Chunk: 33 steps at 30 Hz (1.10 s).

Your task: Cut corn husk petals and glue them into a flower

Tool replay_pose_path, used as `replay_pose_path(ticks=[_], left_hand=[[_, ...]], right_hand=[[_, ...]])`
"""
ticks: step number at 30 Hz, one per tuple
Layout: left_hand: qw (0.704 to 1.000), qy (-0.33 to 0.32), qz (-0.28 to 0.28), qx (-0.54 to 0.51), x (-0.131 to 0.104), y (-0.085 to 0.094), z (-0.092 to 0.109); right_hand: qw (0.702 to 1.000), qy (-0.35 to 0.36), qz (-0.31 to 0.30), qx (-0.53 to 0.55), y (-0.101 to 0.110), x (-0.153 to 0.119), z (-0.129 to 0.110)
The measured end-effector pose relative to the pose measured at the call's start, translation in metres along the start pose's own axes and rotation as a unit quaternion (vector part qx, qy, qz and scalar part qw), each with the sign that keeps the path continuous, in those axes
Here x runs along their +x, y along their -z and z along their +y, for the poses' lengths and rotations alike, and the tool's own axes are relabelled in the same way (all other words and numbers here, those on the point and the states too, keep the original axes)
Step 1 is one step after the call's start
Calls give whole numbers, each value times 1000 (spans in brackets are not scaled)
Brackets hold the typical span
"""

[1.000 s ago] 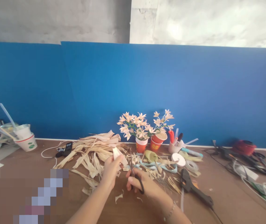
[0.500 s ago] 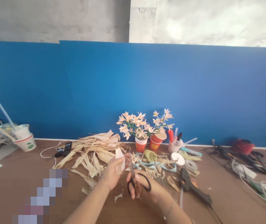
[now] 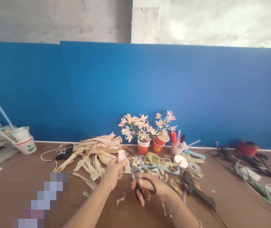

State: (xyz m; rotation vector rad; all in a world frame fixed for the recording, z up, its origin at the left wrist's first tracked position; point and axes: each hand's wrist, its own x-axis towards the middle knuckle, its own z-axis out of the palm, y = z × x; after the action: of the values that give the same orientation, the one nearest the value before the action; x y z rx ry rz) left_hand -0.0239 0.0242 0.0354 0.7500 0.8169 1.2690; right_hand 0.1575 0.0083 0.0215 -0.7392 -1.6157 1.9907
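Between its thumb and fingers, my left hand (image 3: 113, 172) pinches a pale piece of corn husk (image 3: 124, 158), held above the brown table. My right hand (image 3: 147, 186) has its fingers through the black handles of a pair of scissors (image 3: 137, 182). The blades point up and left, close to the husk's right edge; whether they touch it I cannot tell. Small husk scraps (image 3: 120, 200) lie on the table below. Beyond my left hand spreads a heap of dried corn husks (image 3: 102, 145).
Husk flowers (image 3: 137, 125) stand in red paper cups (image 3: 143, 147) at the back. A hot glue gun (image 3: 197, 190) lies right of my right hand, trailing its cord. Tangled cables (image 3: 256, 171) cover the far right. A white cup (image 3: 26, 145) with sticks stands left. A blue partition (image 3: 97, 85) borders the table.
The husk piece now turns its broader side to view in my left hand. My right hand with the scissors has shifted slightly right and down.
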Motion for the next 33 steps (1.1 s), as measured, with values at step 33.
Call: replay_pose_path(ticks=[33], left_hand=[[921,-146,256,254,-3,2,-22]], right_hand=[[983,45,159,-85,-34,27,22]])
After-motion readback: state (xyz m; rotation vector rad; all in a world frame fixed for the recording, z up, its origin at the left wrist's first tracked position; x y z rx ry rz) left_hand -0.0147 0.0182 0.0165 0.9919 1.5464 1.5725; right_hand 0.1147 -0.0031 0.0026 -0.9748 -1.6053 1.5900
